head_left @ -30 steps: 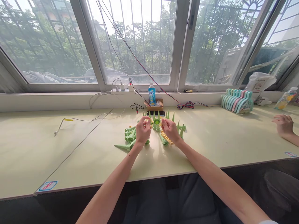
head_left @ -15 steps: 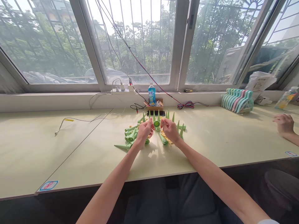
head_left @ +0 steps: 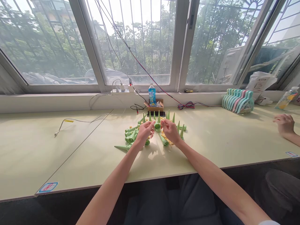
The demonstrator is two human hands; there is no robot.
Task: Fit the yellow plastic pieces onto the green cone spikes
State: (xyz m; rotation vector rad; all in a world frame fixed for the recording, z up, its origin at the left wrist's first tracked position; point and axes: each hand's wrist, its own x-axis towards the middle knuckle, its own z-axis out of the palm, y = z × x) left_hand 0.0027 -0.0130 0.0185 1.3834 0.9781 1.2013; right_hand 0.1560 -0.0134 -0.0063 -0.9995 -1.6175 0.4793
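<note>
Pale table (head_left: 222, 131) below upper-frame windows (head_left: 138, 40), central green cones (head_left: 131, 137) part-hidden by left hand (head_left: 144, 132) and right hand (head_left: 171, 131), fingers curled, any grip unclear

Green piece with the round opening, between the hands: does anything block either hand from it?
Nothing visible does: the left hand and right hand flank the green piece, with no other object seen between. Upright green cones stand beyond it. Whether the hands touch it is unclear.

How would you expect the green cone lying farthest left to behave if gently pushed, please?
The cone would probably roll in a curve, since it lies sideways and tapers to a point. The green cones beside it might check that. It looks like plastic, so likely stiff and light.
</note>
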